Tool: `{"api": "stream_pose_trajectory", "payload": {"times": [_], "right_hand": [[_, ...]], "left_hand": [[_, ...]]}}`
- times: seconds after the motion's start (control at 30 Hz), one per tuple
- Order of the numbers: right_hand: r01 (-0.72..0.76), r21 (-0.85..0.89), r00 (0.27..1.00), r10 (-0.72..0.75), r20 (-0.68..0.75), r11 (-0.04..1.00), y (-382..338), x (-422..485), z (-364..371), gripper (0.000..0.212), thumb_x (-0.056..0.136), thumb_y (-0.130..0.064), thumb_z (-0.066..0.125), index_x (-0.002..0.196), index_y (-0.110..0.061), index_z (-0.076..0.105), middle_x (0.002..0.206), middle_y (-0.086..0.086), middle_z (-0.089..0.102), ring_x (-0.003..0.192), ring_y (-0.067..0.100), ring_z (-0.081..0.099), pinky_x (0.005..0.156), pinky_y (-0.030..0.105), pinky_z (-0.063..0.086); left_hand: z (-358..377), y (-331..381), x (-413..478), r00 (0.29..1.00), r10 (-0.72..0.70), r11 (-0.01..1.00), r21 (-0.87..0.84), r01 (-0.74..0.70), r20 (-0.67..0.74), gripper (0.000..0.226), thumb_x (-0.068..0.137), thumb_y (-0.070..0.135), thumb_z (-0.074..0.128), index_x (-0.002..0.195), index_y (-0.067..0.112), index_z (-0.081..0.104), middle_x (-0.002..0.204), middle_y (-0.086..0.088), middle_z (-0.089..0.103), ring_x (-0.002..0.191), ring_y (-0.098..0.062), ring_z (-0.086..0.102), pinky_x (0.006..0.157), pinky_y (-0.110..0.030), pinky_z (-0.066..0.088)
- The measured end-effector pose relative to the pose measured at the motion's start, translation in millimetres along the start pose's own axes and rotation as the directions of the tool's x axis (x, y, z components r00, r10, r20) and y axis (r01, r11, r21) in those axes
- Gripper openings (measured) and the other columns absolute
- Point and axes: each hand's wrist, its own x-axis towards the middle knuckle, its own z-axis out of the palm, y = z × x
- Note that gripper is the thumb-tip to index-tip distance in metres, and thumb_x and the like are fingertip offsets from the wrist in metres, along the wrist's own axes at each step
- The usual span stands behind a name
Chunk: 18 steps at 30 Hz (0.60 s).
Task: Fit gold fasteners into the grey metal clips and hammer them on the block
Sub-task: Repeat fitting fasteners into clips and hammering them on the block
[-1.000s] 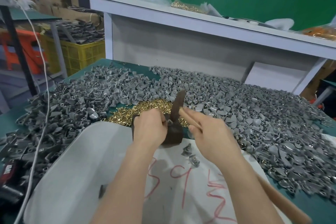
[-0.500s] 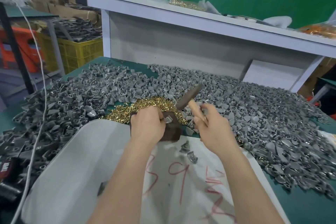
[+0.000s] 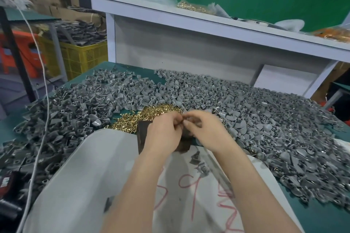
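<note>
- The left hand (image 3: pixel 164 134) and the right hand (image 3: pixel 207 132) are close together, with their fingertips meeting.
- The fingers of both hands are curled, and they pinch a small grey piece (image 3: pixel 187 119) between them. It is too blurry to tell just what it is.
- The dark brown block (image 3: pixel 142 134) sits right under the hands, and they hide most of it.
- The gold fasteners (image 3: pixel 144 117) lie in a heap just past the left hand, touching the block's far side.
- The grey metal clips (image 3: pixel 255 119) lie in big heaps on the green surface (image 3: pixel 312 215), past both hands and out to each side.
- Two loose clips (image 3: pixel 195 157) lie just under the right wrist, on a white sack (image 3: pixel 91 176) with red marks on it.
- A white cable (image 3: pixel 42 119) hangs down far out to the left of the left hand.
</note>
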Motion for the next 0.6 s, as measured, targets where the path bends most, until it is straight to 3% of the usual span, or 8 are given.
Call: {"api": "stream_pose_trajectory", "payload": {"times": [0.07,0.13,0.2,0.23,0.3,0.4,0.5,0.6], "right_hand": [[-0.055,0.106,0.987,0.070,-0.147,0.993,-3,17,-1,0.014,0.091,-0.024,0.059,0.103,-0.022,0.067,0.089,-0.012,0.066,0.077,0.003,0.060,0.070,0.012,0.049],[-0.146,0.294,0.881,0.259,-0.396,0.945,-1,36,-10,0.020,0.092,-0.024,0.058,0.109,-0.018,0.064,0.096,-0.007,0.066,0.073,0.002,0.058,0.057,0.005,0.044],[-0.323,0.264,0.770,0.414,-0.486,0.909,6,57,-17,0.045,0.093,-0.032,0.055,0.134,-0.015,0.047,0.132,0.007,0.053,0.106,0.014,0.056,0.085,0.016,0.047],[-0.440,0.095,0.774,0.430,-0.465,0.893,8,65,-14,0.059,0.093,-0.038,0.052,0.145,-0.017,0.032,0.148,0.010,0.035,0.130,0.025,0.041,0.107,0.034,0.037],[-0.410,-0.184,0.866,0.318,-0.386,0.893,0,79,6,0.066,0.095,-0.041,0.049,0.150,-0.027,0.017,0.154,0.006,0.022,0.143,0.032,0.019,0.117,0.046,0.013],[-0.076,-0.178,0.996,0.068,-0.051,0.981,-27,95,52,0.039,0.097,-0.027,0.047,0.136,-0.026,0.048,0.124,-0.001,0.058,0.103,0.019,0.059,0.095,0.031,0.044],[-0.039,-0.263,0.975,0.095,0.202,0.964,-44,114,91,0.034,0.097,-0.024,0.046,0.128,-0.029,0.057,0.134,0.002,0.055,0.113,0.023,0.054,0.102,0.037,0.040],[-0.092,-0.450,0.939,0.227,0.257,0.888,-51,133,113,0.040,0.095,-0.023,0.044,0.135,-0.027,0.051,0.147,0.007,0.039,0.131,0.033,0.037,0.109,0.050,0.031]], "left_hand": [[-3,-1,3,0.995,-0.038,0.994,-0.102,0.029,-0.093,0.018,0.091,0.019,0.058,0.108,0.022,0.065,0.100,0.006,0.066,0.089,-0.014,0.059,0.084,-0.025,0.044],[-8,-1,5,0.961,-0.135,0.959,-0.276,0.065,-0.243,0.023,0.092,0.018,0.058,0.115,0.021,0.061,0.101,0.011,0.062,0.091,-0.008,0.056,0.083,-0.021,0.040],[-16,-3,7,0.886,-0.276,0.866,-0.497,0.061,-0.373,0.020,0.092,0.013,0.055,0.110,0.022,0.060,0.103,0.011,0.062,0.096,-0.006,0.057,0.084,-0.019,0.040],[-21,-4,7,0.837,-0.366,0.791,-0.610,0.050,-0.407,0.019,0.092,0.011,0.054,0.105,0.024,0.060,0.103,0.009,0.062,0.098,-0.007,0.057,0.084,-0.018,0.040],[-29,-10,9,0.731,-0.563,0.597,-0.802,0.035,-0.387,0.022,0.093,0.007,0.049,0.099,0.026,0.059,0.106,0.007,0.062,0.103,-0.008,0.056,0.086,-0.019,0.040],[-33,-18,13,0.618,-0.740,0.349,-0.937,0.013,-0.267,0.021,0.094,0.007,0.045,0.104,0.019,0.059,0.113,0.000,0.061,0.107,-0.012,0.057,0.098,-0.030,0.043],[-34,-21,15,0.576,-0.771,0.317,-0.948,-0.023,-0.272,0.022,0.092,0.003,0.044,0.106,0.015,0.056,0.108,-0.005,0.058,0.098,-0.016,0.054,0.097,-0.038,0.043],[-35,-23,16,0.547,-0.778,0.333,-0.941,-0.059,-0.310,0.023,0.091,0.001,0.044,0.105,0.015,0.055,0.106,-0.006,0.056,0.093,-0.022,0.050,0.085,-0.034,0.041]]}}
